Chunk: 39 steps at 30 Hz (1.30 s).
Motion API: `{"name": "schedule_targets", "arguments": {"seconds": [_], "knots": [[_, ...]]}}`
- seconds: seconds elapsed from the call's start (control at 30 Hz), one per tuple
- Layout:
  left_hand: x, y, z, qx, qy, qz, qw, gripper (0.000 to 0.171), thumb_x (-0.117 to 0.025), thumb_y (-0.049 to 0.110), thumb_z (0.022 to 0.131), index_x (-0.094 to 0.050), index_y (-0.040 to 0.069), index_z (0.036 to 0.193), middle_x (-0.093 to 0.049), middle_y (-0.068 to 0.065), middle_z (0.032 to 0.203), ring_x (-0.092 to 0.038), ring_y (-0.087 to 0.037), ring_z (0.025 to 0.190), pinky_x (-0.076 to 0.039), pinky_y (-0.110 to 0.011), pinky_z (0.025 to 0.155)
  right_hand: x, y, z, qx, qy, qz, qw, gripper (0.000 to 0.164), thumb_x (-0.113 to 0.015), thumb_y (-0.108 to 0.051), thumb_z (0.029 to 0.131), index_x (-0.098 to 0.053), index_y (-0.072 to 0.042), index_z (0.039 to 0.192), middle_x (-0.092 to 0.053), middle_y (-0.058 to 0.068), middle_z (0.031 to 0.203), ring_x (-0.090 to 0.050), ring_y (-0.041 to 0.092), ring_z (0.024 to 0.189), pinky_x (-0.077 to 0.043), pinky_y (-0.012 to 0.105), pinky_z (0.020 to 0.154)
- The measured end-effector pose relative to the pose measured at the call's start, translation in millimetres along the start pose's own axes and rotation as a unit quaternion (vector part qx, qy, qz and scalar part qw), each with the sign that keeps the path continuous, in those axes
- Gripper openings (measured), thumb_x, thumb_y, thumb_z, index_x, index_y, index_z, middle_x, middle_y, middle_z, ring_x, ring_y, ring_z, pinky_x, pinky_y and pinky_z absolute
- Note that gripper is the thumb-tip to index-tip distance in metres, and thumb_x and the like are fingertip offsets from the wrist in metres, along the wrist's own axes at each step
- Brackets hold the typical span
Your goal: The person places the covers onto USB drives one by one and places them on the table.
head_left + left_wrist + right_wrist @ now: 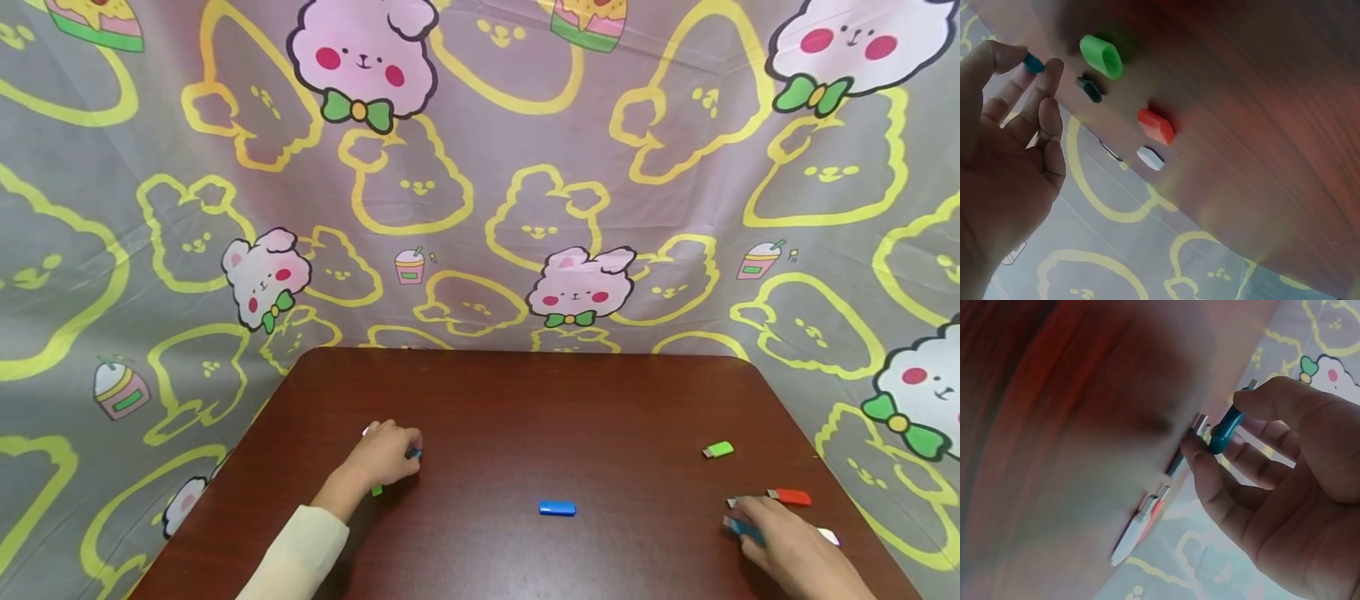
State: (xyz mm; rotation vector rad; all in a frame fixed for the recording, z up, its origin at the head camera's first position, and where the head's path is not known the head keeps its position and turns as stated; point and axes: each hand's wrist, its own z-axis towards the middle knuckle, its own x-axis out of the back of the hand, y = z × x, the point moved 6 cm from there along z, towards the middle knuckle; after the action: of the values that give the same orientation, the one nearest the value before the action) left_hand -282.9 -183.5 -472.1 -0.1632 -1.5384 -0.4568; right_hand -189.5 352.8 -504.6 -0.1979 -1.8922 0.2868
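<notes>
My left hand [384, 454] pinches a small blue-teal cap [1033, 63] between thumb and fingertip, over the left side of the table. Near it lie a green cap [1101, 57] with its hollow end showing, a dark cap [1090, 89], a red cap [1156, 126] and a white cap [1150, 158]. On the right, my right hand [787, 533] holds a blue-teal USB flash drive [1227, 430] between thumb and fingers, its metal plug bare. Close to that hand are a red flash drive [791, 497], a white one [1127, 540] and a dark one [1177, 459], partly hidden by fingers.
A bright blue stick-shaped piece [557, 507] lies on the brown table [510, 417] between the hands. Farther back on the right is a green flash drive [718, 450], plug exposed. Patterned cloth [465, 250] hangs around the table's back and sides.
</notes>
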Motion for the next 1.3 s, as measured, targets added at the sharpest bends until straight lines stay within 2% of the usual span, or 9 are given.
{"name": "schedule_targets", "arguments": {"seconds": [0.13, 0.27, 0.43, 0.53, 0.63, 0.77, 1.07, 1.2, 1.3], "knots": [[1.7, 7.7, -1.9, -0.007, 0.020, -0.009, 0.9997, 0.014, -0.074, 0.020, 0.076, -0.061, 0.020, 0.078, -0.052, 0.012, 0.064, -0.046, -0.015, 0.073, -0.037, -0.038, 0.076, 4, -13, -3, 0.016, 0.019, 0.011, 1.000, 0.026, -0.075, -0.021, 0.088, -0.060, -0.008, 0.106, -0.053, 0.000, 0.090, -0.051, 0.020, 0.084, -0.047, 0.039, 0.070], [-0.3, 17.1, -2.7, -0.022, 0.042, -0.014, 0.9988, 0.015, -0.071, 0.019, 0.074, -0.055, 0.019, 0.076, -0.050, 0.011, 0.064, -0.044, -0.014, 0.071, -0.038, -0.036, 0.073, 6, -26, -5, 0.037, 0.043, 0.017, 0.998, 0.024, -0.076, -0.019, 0.088, -0.062, -0.009, 0.104, -0.054, -0.001, 0.091, -0.051, 0.019, 0.085, -0.047, 0.038, 0.072], [-3.5, 34.5, -6.7, -0.091, 0.049, -0.032, 0.9941, 0.012, -0.071, 0.007, 0.087, -0.062, 0.014, 0.082, -0.058, 0.007, 0.076, -0.051, -0.015, 0.078, -0.046, -0.034, 0.073, 7, -40, -6, 0.059, 0.076, 0.006, 0.995, 0.026, -0.078, -0.019, 0.085, -0.065, -0.006, 0.104, -0.060, 0.000, 0.094, -0.056, 0.021, 0.087, -0.053, 0.044, 0.075], [-5.2, 42.2, -9.0, -0.123, 0.045, -0.046, 0.9903, 0.010, -0.075, 0.007, 0.089, -0.067, 0.012, 0.088, -0.065, 0.004, 0.084, -0.060, -0.018, 0.086, -0.051, -0.033, 0.076, 7, -47, -6, 0.061, 0.085, 0.002, 0.995, 0.025, -0.078, -0.018, 0.086, -0.066, -0.007, 0.104, -0.061, 0.000, 0.096, -0.057, 0.020, 0.085, -0.054, 0.045, 0.074], [-5.2, 44.2, -9.4, -0.117, 0.050, -0.058, 0.9901, 0.015, -0.080, 0.010, 0.085, -0.066, 0.012, 0.091, -0.066, 0.002, 0.084, -0.062, -0.018, 0.085, -0.052, -0.033, 0.075, 7, -54, -6, 0.070, 0.092, 0.002, 0.993, 0.023, -0.078, -0.017, 0.086, -0.067, -0.008, 0.104, -0.061, -0.001, 0.097, -0.056, 0.017, 0.082, -0.053, 0.042, 0.072], [-2.9, 46.5, -10.1, -0.102, 0.061, -0.055, 0.9914, 0.018, -0.082, 0.014, 0.084, -0.065, 0.011, 0.091, -0.066, 0.003, 0.082, -0.062, -0.017, 0.081, -0.052, -0.034, 0.073, 10, -65, -11, 0.104, 0.138, -0.007, 0.985, 0.019, -0.078, -0.016, 0.085, -0.068, -0.015, 0.100, -0.059, -0.006, 0.094, -0.054, 0.010, 0.079, -0.051, 0.034, 0.068], [-2.5, 58.9, -11.9, -0.081, 0.056, -0.039, 0.9943, 0.013, -0.069, 0.021, 0.097, -0.070, 0.009, 0.100, -0.070, 0.000, 0.088, -0.068, -0.021, 0.086, -0.055, -0.038, 0.077, 10, -82, -14, 0.151, 0.193, -0.020, 0.969, 0.021, -0.080, -0.014, 0.080, -0.069, -0.017, 0.098, -0.060, -0.009, 0.094, -0.054, 0.002, 0.074, -0.051, 0.028, 0.063], [-1.3, 63.5, -13.6, -0.088, 0.059, -0.039, 0.9936, 0.013, -0.066, 0.021, 0.099, -0.069, 0.008, 0.101, -0.070, -0.002, 0.089, -0.069, -0.021, 0.086, -0.056, -0.039, 0.077, 11, -87, -15, 0.171, 0.210, -0.023, 0.962, 0.023, -0.082, -0.012, 0.079, -0.070, -0.016, 0.098, -0.060, -0.010, 0.093, -0.055, 0.003, 0.073, -0.051, 0.028, 0.062], [-0.9, 66.9, -14.4, -0.107, 0.061, -0.046, 0.9913, 0.015, -0.065, 0.021, 0.100, -0.067, 0.006, 0.104, -0.071, -0.003, 0.092, -0.070, -0.021, 0.087, -0.056, -0.037, 0.077, 10, -89, -14, 0.170, 0.207, -0.024, 0.963, 0.023, -0.082, -0.013, 0.079, -0.070, -0.017, 0.098, -0.061, -0.010, 0.094, -0.055, 0.002, 0.073, -0.051, 0.027, 0.063]]}}
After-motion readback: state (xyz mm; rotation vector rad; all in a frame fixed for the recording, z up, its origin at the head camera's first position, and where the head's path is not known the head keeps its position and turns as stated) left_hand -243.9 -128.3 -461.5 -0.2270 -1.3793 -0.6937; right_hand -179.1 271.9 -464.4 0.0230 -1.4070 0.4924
